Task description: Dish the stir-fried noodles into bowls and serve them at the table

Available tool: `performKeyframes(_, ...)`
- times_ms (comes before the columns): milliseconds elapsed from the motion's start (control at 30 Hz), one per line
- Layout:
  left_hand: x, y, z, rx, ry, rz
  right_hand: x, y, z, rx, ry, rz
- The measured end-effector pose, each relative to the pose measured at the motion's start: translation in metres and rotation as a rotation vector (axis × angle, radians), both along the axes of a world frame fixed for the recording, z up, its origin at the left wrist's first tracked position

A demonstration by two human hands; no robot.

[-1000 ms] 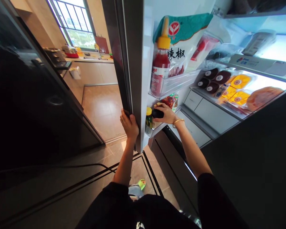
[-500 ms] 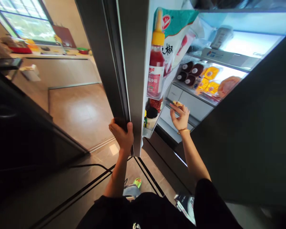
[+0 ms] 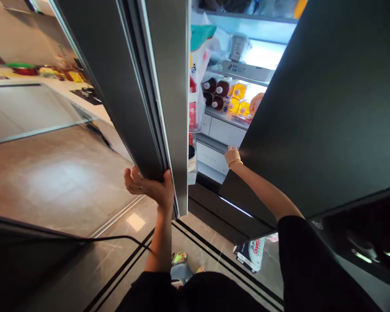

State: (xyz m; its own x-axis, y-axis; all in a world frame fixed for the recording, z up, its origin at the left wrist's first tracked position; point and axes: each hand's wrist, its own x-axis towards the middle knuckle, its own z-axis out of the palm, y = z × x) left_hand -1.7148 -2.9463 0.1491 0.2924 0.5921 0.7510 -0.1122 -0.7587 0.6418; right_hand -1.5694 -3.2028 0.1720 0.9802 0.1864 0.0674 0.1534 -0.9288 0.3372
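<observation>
My left hand is at the edge of the left refrigerator door. Its thumb lies along the door's edge, and its fingers reach round the other face, a little spread. My right hand, a gold bangle at its wrist, has its fingers curled at the edge of the right refrigerator door. Whether anything small is inside those fingers I cannot make out. Between the doors shows the lit interior, with dark-filled bottles, yellow-orange bottles and a white drawer.
A narrow white box and a lidded tub sit on a shelf above the bottles. On the floor lies a dark-and-white package by the refrigerator's foot. A black cable runs low at left, near a kitchen counter.
Both doors have swung further inward, narrowing the gap and hiding most of the door-shelf bottle. My right hand has moved from in front of the drawers to the right door's edge. The view has turned right.
</observation>
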Motion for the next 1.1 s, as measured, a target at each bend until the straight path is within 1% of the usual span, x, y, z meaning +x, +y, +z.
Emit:
performKeyframes(67,-0.001,0.003,0.001,0.026,-0.024,-0.009,0.000,0.003,0.003,-0.012,0.011,-0.085)
performKeyframes(133,-0.007,0.001,0.002,0.021,-0.060,-0.059,0.000,0.005,0.006,-0.013,0.025,-0.142)
performKeyframes(200,-0.017,-0.008,0.002,0.020,-0.132,-0.137,-0.003,0.008,0.009,-0.003,0.018,-0.166)
performKeyframes(233,-0.023,-0.014,0.002,0.043,-0.188,-0.203,-0.005,0.011,0.010,-0.003,0.012,-0.176)
performKeyframes(267,-0.029,-0.021,0.003,0.093,-0.251,-0.303,-0.009,0.015,0.011,-0.004,0.007,-0.184)
performKeyframes(300,-0.033,-0.029,0.003,0.161,-0.307,-0.439,-0.014,0.019,0.011,-0.006,0.002,-0.189)
performKeyframes(367,-0.033,-0.046,0.007,0.285,-0.344,-0.794,-0.028,0.030,0.009,-0.008,-0.005,-0.191)
performKeyframes(400,-0.029,-0.055,0.010,0.302,-0.306,-0.967,-0.038,0.035,0.007,-0.012,-0.016,-0.178)
performKeyframes(433,-0.022,-0.064,0.012,0.261,-0.244,-1.092,-0.051,0.040,0.003,-0.019,-0.033,-0.150)
performKeyframes(467,-0.013,-0.073,0.015,0.203,-0.174,-1.189,-0.066,0.044,-0.001,-0.029,-0.050,-0.117)
performKeyframes(567,0.014,-0.095,0.020,0.038,0.000,-1.407,-0.125,0.049,-0.012,-0.061,-0.111,0.042)
performKeyframes(633,0.022,-0.104,0.022,-0.077,0.094,-1.541,-0.172,0.048,-0.016,-0.074,-0.167,0.158)
performKeyframes(700,0.020,-0.107,0.023,-0.176,0.217,-1.735,-0.219,0.045,-0.015,-0.097,-0.289,0.238)
performKeyframes(733,0.015,-0.106,0.023,-0.200,0.307,-1.875,-0.240,0.044,-0.013,-0.113,-0.366,0.243)
performKeyframes(833,-0.008,-0.104,0.021,-0.170,0.597,-2.343,-0.294,0.041,-0.008,-0.187,-0.562,0.173)
performKeyframes(867,-0.017,-0.103,0.019,-0.149,0.664,-2.458,-0.308,0.040,-0.007,-0.214,-0.582,0.143)
performKeyframes(900,-0.025,-0.104,0.018,-0.138,0.706,-2.539,-0.322,0.037,-0.006,-0.240,-0.584,0.116)
performKeyframes(967,-0.041,-0.109,0.017,-0.130,0.754,-2.629,-0.347,0.030,-0.006,-0.284,-0.568,0.069)
performKeyframes(1033,-0.053,-0.119,0.019,-0.104,0.769,-2.680,-0.371,0.018,-0.005,-0.308,-0.579,0.057)
performKeyframes(1067,-0.058,-0.127,0.022,-0.094,0.746,-2.678,-0.383,0.011,-0.005,-0.308,-0.615,0.071)
performKeyframes(1100,-0.062,-0.136,0.025,-0.078,0.703,-2.644,-0.394,0.003,-0.005,-0.300,-0.667,0.100)
